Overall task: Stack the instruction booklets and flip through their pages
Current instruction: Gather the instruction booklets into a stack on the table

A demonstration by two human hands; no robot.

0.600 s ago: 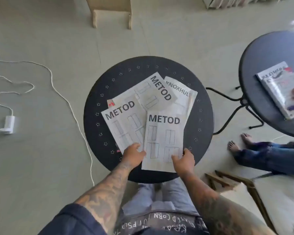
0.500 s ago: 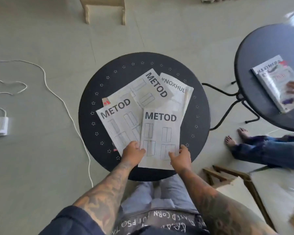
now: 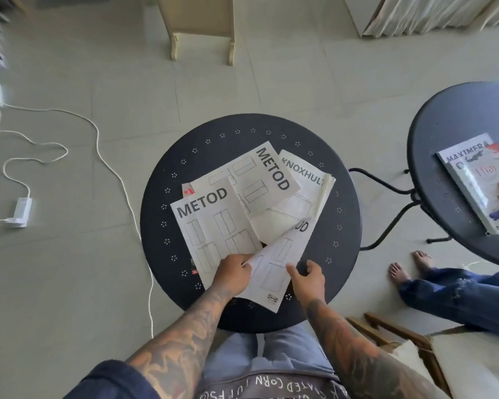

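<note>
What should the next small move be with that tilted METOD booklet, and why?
Probably swing the tilted booklet left onto the left METOD booklet to start one pile. The left hand pinches its near-left edge, lifting and skewing it, while the right hand hovers open beside it. The angled METOD booklet and KNOXHULT booklet lie fanned on the round table, not yet stacked.

I'm sitting in what looks like a home living space: pale tiled floor (image 3: pixel 285 82), a small round black metal tabletop (image 3: pixel 213 145) at my knees, a second one (image 3: pixel 444 125) beside it, curtains (image 3: pixel 421 12) hanging at the far edge, a white charger and cable (image 3: pixel 20 208) trailing across the tiles, and someone's bare feet (image 3: pixel 409 269) nearby.
</note>
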